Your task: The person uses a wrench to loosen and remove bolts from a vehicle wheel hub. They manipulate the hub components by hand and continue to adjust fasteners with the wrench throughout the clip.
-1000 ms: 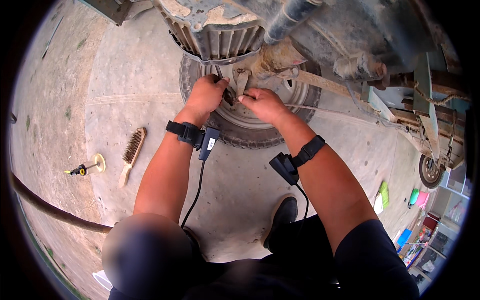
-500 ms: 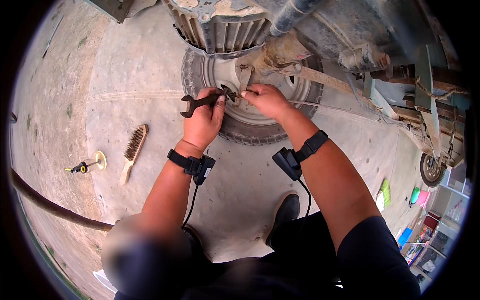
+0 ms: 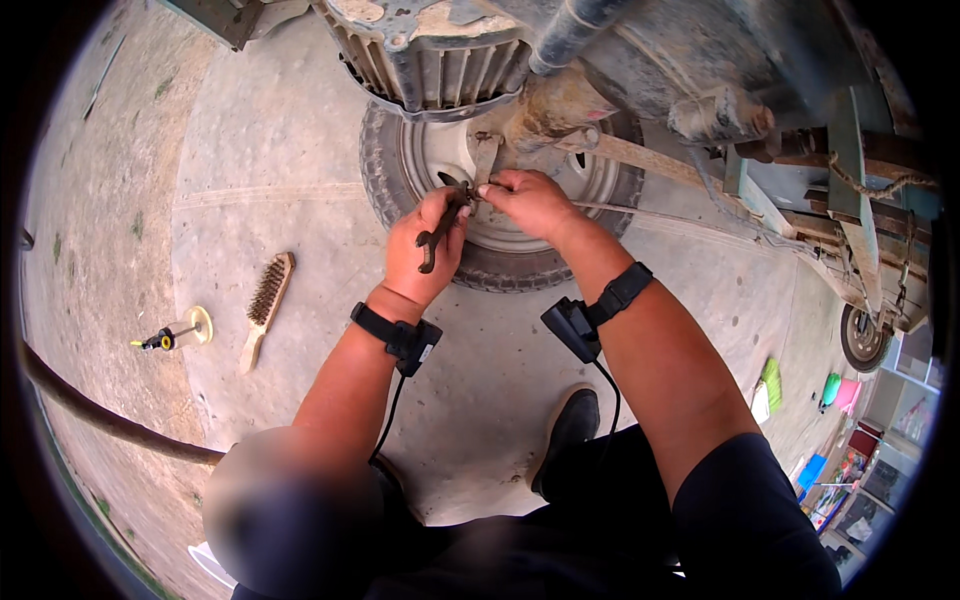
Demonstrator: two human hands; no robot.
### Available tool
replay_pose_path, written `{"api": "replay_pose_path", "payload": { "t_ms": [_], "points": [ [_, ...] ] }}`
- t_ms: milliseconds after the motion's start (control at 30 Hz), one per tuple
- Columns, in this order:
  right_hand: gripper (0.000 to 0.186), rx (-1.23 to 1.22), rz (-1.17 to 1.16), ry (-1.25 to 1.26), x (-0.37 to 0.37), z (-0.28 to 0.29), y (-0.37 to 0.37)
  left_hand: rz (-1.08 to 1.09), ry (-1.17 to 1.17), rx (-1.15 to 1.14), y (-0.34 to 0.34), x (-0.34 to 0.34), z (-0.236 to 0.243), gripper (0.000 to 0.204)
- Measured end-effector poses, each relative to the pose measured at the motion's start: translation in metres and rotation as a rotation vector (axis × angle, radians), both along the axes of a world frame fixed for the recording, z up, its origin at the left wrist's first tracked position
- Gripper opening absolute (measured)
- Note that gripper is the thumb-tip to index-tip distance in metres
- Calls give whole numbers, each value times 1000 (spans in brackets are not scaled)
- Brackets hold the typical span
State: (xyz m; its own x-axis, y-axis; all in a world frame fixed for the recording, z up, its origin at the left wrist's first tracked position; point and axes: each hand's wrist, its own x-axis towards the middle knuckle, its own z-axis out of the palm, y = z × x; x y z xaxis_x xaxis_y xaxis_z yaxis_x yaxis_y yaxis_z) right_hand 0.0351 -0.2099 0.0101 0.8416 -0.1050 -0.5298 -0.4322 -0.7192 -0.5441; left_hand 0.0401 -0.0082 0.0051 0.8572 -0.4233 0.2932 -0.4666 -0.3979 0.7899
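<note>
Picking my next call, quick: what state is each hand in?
Left hand: closed, holding a dark open-ended wrench.
Right hand: closed in a pinch at the wheel; whether it grips anything cannot be told.

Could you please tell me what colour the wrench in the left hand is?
The wrench is dark brown, best seen in the head view.
</note>
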Motion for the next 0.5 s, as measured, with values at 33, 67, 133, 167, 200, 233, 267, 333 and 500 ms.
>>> {"api": "replay_pose_path", "payload": {
  "t_ms": [33, 67, 133, 167, 200, 233, 267, 333, 500],
  "points": [
    [48, -2, 1, -1, 0, 0, 0, -10, -4, -6, -1, 6, 0, 18],
    [48, -5, 3, -1, 0, 0, 0, -20, 61, 85, -2, 14, 1, 18],
    [47, 15, -6, -1, -2, -1, -2, -42, 194, 266, -7, 32, 10, 22],
    [47, 26, -12, 0, -3, -2, -3, -30, 281, 110, -14, 35, 19, 30],
    [46, 18, -3, -7, -1, -1, -2, -27, 348, 100, -14, 43, 17, 31],
    [46, 6, 4, -11, -1, 0, -1, -26, 417, 86, -16, 52, 13, 32],
    [46, -6, 12, -16, -1, 1, 0, -25, 486, 72, -18, 61, 9, 32],
    [46, -10, 8, -14, -1, 1, 1, -9, 676, 72, -25, 72, 7, 34],
    [49, 39, -5, -12, -3, -1, 0, -6, 1026, 17, -28, 83, 3, 35]
  ]
}}
